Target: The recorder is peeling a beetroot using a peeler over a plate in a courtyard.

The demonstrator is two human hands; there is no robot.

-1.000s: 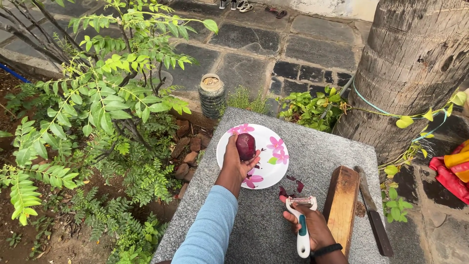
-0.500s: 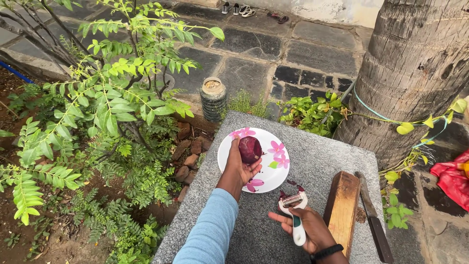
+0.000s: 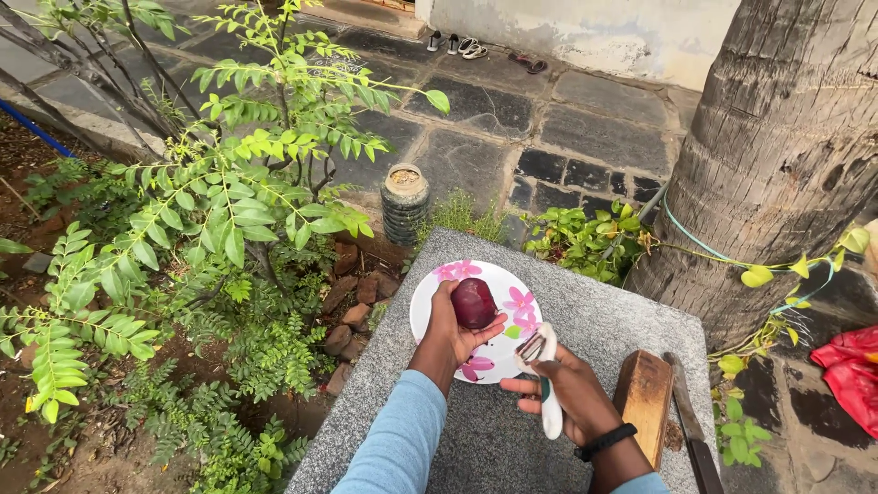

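Fingers (image 3: pixel 455 302) of the left hand (image 3: pixel 453 331) curl round a dark purple-red beetroot (image 3: pixel 474 303), thumb pressed on its lower right side, holding it just above a white plate (image 3: pixel 430 306) w/ pink flower print. Right hand (image 3: pixel 569 393) sits just beside, lower right, fingers wrapped tight on the white handle of a peeler (image 3: pixel 543 375); its metal blade end is up by the plate's rim, near the beetroot but not touching it as far as can be seen. Black band on the right wrist; light blue sleeve on the left arm.

Plate rests toward the far left of a grey speckled stone slab (image 3: pixel 476 439). On the slab's right side lies a wooden block (image 3: pixel 646 402), and just beyond it a long dark knife (image 3: pixel 692 430) along the edge.

Around the slab: leafy green shrub (image 3: pixel 210 238) at left, small ribbed pot (image 3: pixel 404 197) past the slab's far end, low green plants beside it. Thick palm trunk (image 3: pixel 786 146) at right w/ a thin cord round its base. Red cloth or bag (image 3: pixel 851 370) at far right edge. Dark stone paving behind, sandals (image 3: pixel 462 44) by a pale wall at top.
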